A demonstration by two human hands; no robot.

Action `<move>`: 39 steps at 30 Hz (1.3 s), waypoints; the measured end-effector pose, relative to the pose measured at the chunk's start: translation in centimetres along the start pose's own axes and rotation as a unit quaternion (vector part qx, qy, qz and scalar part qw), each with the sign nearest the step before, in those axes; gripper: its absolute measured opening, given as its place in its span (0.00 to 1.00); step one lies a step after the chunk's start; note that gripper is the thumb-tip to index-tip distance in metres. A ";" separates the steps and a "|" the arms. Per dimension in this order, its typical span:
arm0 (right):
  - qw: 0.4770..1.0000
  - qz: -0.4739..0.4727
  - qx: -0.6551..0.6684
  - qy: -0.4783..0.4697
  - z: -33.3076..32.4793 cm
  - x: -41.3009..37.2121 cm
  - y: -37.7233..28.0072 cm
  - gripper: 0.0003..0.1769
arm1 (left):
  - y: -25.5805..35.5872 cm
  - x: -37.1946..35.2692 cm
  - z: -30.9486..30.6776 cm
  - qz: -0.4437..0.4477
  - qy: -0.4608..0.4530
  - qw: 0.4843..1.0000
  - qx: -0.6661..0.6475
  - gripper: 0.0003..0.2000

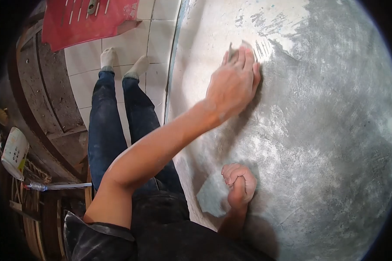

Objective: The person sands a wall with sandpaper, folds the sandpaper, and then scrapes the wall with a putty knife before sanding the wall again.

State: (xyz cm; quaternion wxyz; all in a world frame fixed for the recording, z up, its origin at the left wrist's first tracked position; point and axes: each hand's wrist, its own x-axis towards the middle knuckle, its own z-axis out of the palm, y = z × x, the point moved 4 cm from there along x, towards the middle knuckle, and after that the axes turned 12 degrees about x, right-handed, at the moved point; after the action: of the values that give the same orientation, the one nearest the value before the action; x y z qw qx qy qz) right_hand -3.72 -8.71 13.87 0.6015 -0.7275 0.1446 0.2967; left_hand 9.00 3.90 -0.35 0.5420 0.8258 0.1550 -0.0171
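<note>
Starting far to the left of the grey plastered surface [318, 143], curved wooden frames [39, 95] are leaning in the shadow. A white box with dark dots [14, 152] is sitting against them, and a clear plastic bottle [41, 186] is lying just under it. Up at the top, still left of the surface, a red plastic panel [91, 17] is jutting over the white tiled floor [161, 39].

Moving closer to the surface's curved edge, the person's legs in dark blue jeans [104, 122] are standing on those tiles in white socks [109, 57].

Now onto the surface itself. The left hand [233, 85] is reaching up across it, fingers [244, 56] pressed together and bearing down flat on a grey sheet [235, 48], which is peeking out past the fingertips near the surface's upper left. It is small, dull grey and slightly curled at its top edge; what it is made of is hard to tell. Right beside it, pale scratch lines are showing in a whitish patch.

Lower down, near the surface's left edge, the right hand [239, 185] is balled into a fist and leaning on the plaster; whether anything is inside it cannot be told.

Further right, the surface is spreading out mottled grey, with silvery smears and darker cloudy areas.
</note>
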 end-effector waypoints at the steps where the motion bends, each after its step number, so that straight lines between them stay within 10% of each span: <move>1: 1.000 -0.006 0.006 -0.006 -0.1 -0.1 0.0 0.13 | 0.6 -0.9 0.1 0.008 0.015 1.000 0.010 0.25; 39: 0.999 0.038 -0.007 -0.004 0.0 0.0 1.7 0.12 | 1.1 -2.7 0.0 0.091 0.093 0.991 0.009 0.24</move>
State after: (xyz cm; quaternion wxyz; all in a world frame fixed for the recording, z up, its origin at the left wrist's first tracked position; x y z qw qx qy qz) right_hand -4.64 -9.06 12.54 0.5849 -0.7245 0.1677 0.3238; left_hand 6.72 2.85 1.14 0.5171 0.8394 0.1283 0.1076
